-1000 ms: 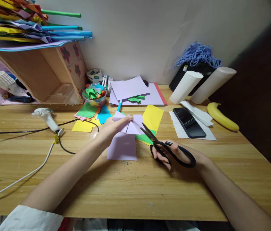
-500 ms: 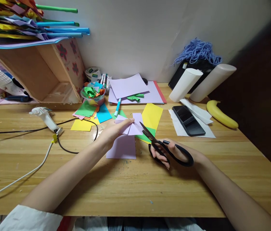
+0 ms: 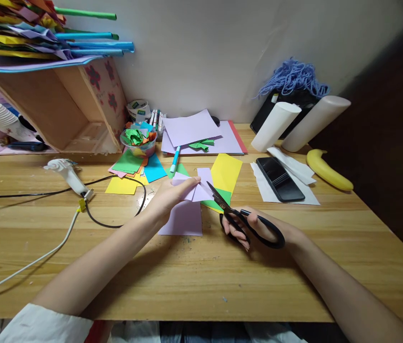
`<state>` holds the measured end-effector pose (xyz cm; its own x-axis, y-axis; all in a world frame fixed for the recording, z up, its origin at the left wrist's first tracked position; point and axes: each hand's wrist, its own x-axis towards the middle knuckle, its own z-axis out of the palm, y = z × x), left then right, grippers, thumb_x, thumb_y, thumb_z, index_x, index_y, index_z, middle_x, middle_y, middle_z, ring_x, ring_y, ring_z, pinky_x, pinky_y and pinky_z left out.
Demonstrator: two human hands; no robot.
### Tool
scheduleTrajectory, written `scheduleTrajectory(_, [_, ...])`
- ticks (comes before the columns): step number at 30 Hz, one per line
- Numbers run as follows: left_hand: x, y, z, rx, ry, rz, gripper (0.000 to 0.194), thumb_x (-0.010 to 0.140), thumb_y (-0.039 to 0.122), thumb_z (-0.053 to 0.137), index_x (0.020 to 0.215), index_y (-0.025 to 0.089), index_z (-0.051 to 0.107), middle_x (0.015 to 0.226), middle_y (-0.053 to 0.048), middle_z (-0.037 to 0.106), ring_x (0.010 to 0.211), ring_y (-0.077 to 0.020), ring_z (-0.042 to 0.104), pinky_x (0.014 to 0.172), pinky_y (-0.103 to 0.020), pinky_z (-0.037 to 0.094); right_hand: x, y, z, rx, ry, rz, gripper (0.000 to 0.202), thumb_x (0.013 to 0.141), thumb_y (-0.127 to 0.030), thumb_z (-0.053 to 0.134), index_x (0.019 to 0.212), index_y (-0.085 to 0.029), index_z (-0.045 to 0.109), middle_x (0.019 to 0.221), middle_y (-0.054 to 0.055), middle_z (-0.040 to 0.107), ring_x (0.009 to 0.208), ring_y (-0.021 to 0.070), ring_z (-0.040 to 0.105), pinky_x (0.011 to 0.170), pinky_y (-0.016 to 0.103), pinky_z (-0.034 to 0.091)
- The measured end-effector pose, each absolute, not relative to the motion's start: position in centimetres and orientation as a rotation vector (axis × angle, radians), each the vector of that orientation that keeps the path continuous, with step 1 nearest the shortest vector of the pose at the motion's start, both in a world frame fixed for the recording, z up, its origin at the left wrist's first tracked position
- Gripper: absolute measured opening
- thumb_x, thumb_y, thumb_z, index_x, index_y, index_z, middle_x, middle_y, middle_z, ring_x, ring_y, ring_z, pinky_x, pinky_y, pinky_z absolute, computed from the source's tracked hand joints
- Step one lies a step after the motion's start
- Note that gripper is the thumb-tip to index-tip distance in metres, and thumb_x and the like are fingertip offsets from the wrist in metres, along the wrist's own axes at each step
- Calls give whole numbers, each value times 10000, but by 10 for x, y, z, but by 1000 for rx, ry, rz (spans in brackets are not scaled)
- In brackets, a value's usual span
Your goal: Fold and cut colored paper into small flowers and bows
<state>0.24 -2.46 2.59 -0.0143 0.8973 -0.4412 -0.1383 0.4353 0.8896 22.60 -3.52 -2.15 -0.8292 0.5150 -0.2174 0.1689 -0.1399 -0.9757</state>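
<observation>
My left hand (image 3: 172,197) pinches a folded piece of lilac paper (image 3: 201,192) above the table, thumb on top. In my right hand (image 3: 239,231) is a pair of black scissors (image 3: 232,209), fingers through the handles. Their blades point up and left, with the tips at the right edge of the held paper; whether they are cutting into it I cannot tell. Below the held piece lies a lilac square sheet (image 3: 181,221) on the table. Yellow paper (image 3: 227,169) and green paper (image 3: 219,200) lie just behind the scissors.
A glue gun (image 3: 67,176) with cables lies at left. Behind are colored squares (image 3: 129,161), a bowl of scraps (image 3: 140,147), a blue marker (image 3: 175,159) and lilac sheets (image 3: 194,128). At right are a phone (image 3: 280,179), a banana (image 3: 330,171) and white rolls (image 3: 276,126).
The scissors and my right hand have shifted slightly left, bringing the blade tips closer over the lilac paper. My left hand has barely moved.
</observation>
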Motion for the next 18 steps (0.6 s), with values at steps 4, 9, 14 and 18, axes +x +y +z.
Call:
scheduleTrajectory(4, [-1, -24, 21, 770, 1293, 962, 289, 573, 391, 738, 723, 156, 661, 770, -42, 659, 678, -124, 570, 616, -224, 432, 225, -35, -21, -771, -1907, 2043, 793, 631, -820, 245, 905, -126, 516, 600, -34, 414, 466, 87, 450, 449, 218, 381])
scheduleTrajectory(9, [-1, -24, 20, 766, 1311, 969, 295, 566, 392, 740, 718, 150, 663, 765, -45, 664, 667, -123, 569, 608, -224, 436, 224, -35, -20, -758, -1903, 2038, 773, 642, -813, 260, 892, -126, 512, 597, -36, 410, 463, 84, 444, 440, 213, 367])
scheduleTrajectory(14, [-2, -23, 18, 778, 1322, 949, 288, 577, 391, 727, 738, 160, 665, 785, -39, 660, 678, -126, 567, 611, -235, 434, 223, -35, -22, -741, -1869, 2045, 733, 650, -805, 296, 855, -131, 501, 585, -42, 400, 452, 75, 425, 428, 206, 363])
scheduleTrajectory(18, [-3, -23, 19, 816, 1289, 917, 289, 609, 410, 701, 758, 165, 670, 802, -48, 657, 689, -133, 567, 624, -246, 427, 222, -36, -20, -744, -1832, 2062, 696, 633, -804, 342, 799, -142, 479, 567, -54, 390, 427, 62, 404, 405, 195, 361])
